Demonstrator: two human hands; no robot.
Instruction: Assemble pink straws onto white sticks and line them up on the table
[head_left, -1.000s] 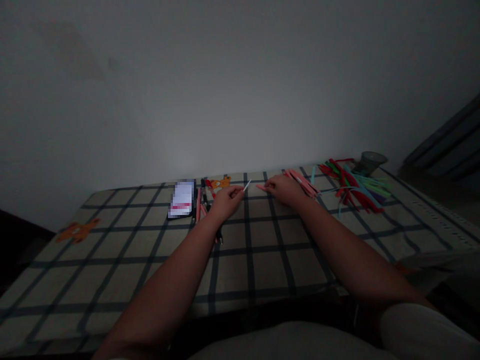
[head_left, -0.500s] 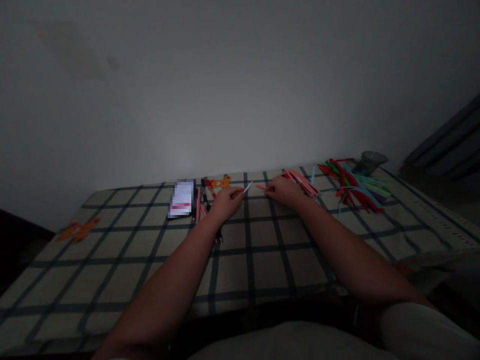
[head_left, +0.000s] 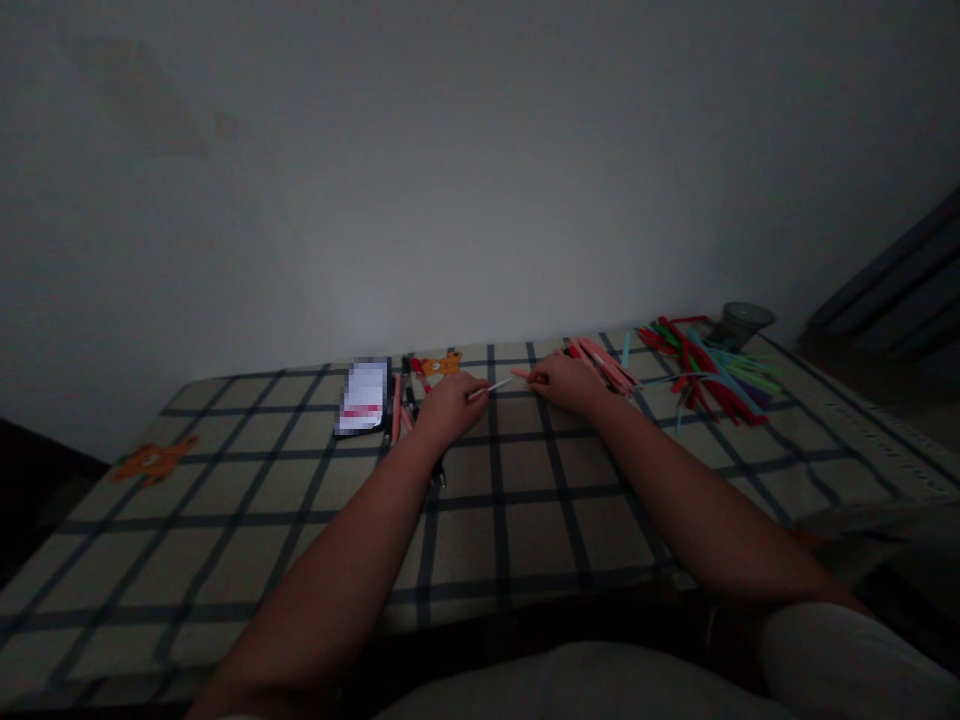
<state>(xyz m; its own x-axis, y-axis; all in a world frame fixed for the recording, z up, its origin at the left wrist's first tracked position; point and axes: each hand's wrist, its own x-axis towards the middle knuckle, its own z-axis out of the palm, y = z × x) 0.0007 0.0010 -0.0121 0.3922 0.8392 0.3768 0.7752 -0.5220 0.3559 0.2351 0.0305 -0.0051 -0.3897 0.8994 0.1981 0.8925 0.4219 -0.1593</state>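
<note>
Pinched in the fingers of my left hand (head_left: pixel 452 405) is a thin white stick (head_left: pixel 500 383), its tip pointing right and slightly up. A short pink stick (head_left: pixel 519 374) pokes out from the closed fingertips of my right hand (head_left: pixel 561 382). The two tips almost meet above the tablecloth, with a small gap that is hard to judge. Just behind my right hand lies a bundle of pink strips (head_left: pixel 606 364). Beside my left hand are pens and pink sticks (head_left: pixel 397 405), partly covered by my wrist.
A phone with a lit screen (head_left: pixel 364 397) lies on the left of the checked tablecloth (head_left: pixel 247 520). To the right is a loose heap of red, green, blue and purple strips (head_left: pixel 712 375), with a glass cup (head_left: pixel 741 324) by the table's far right edge. A wall (head_left: pixel 480 180) rises behind.
The white stick has swung from a steep slant to nearly level, its tip now closer to the pink stick. My right hand has barely moved.
</note>
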